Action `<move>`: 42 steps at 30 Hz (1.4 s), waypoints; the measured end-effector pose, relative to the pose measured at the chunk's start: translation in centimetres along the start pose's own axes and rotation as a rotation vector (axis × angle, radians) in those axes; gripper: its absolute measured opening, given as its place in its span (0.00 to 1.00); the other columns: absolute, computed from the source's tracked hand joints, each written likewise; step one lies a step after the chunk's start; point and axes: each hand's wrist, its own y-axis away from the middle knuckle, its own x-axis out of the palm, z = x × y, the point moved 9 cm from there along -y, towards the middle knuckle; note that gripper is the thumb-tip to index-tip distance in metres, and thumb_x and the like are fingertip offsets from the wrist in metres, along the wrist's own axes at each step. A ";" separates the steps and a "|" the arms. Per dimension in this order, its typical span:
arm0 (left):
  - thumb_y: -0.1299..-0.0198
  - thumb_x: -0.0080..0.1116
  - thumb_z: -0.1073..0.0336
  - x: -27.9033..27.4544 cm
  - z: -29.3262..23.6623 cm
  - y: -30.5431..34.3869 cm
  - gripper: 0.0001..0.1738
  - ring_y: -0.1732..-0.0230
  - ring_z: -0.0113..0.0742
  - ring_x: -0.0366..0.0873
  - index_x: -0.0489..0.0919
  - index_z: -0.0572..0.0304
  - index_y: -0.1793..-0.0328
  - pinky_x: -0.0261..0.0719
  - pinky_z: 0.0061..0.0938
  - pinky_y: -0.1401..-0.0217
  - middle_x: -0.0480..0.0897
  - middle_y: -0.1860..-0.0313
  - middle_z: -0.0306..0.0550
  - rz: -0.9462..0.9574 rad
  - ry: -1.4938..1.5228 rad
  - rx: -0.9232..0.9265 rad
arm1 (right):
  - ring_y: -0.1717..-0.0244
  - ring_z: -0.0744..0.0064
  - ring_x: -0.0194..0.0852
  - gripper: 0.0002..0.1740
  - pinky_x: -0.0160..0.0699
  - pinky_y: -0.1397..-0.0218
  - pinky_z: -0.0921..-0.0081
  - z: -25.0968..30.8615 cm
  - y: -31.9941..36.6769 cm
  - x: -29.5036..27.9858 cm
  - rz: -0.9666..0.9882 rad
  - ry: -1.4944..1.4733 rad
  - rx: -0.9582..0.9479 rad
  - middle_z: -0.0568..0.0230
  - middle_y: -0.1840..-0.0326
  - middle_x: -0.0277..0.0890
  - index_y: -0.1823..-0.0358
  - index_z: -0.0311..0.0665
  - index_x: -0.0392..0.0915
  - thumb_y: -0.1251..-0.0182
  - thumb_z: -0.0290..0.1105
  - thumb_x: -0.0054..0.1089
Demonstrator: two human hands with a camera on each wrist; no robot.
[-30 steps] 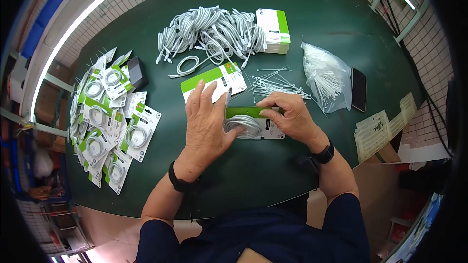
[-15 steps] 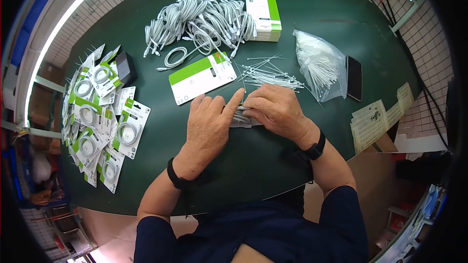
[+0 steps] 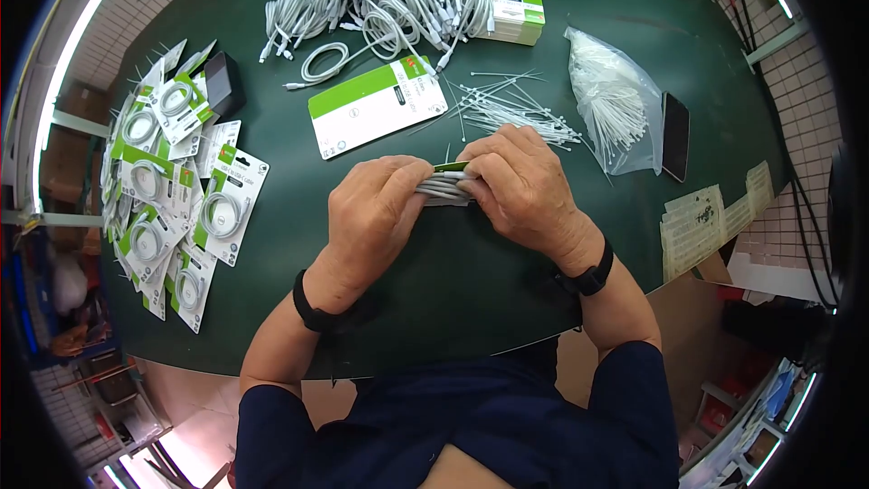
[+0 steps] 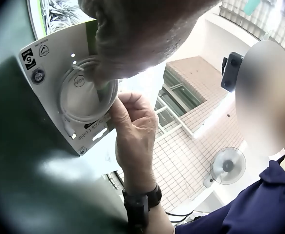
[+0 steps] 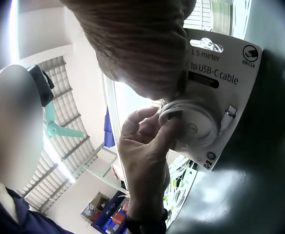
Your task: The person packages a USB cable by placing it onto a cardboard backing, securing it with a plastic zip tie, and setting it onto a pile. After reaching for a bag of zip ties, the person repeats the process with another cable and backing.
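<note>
Between both hands stands a white-and-green packaging card [image 4: 47, 90], tilted up with its printed face toward the person. A coiled white USB-C cable [image 4: 62, 105] lies against that face, its plug pointing down the card in the left wrist view. My left hand [image 3: 376, 208] pinches the coil and card at the left side, thumb on the coil in the right wrist view. At the other side my right hand [image 3: 520, 195] grips the card and coil between thumb and curled fingers. From the head view only the coil's edge [image 3: 444, 186] and a green strip show.
Ahead lie a flat card [image 3: 376, 109], loose cable ties [image 3: 511, 113], a cable heap [image 3: 362, 0] and a card stack [image 3: 509, 0]. A bag of ties [image 3: 615, 104] and a phone [image 3: 675, 136] lie right. Carded cables [image 3: 154, 181] and a black box [image 3: 224, 86] are left.
The card has been tilted up from lying flat. My left hand's fingers, raised and extended before, have come down and now pinch the coil and card; the right hand keeps its hold.
</note>
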 end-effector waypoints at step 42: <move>0.52 0.71 0.80 1.2 -3.5 0.6 0.13 0.66 0.44 0.83 0.81 0.64 0.61 0.82 0.34 0.64 0.84 0.59 0.49 0.039 0.024 0.250 | 0.62 0.49 0.84 0.07 0.81 0.57 0.57 -11.3 4.7 0.3 0.331 0.196 0.625 0.52 0.65 0.83 0.67 0.35 0.88 0.41 0.31 0.76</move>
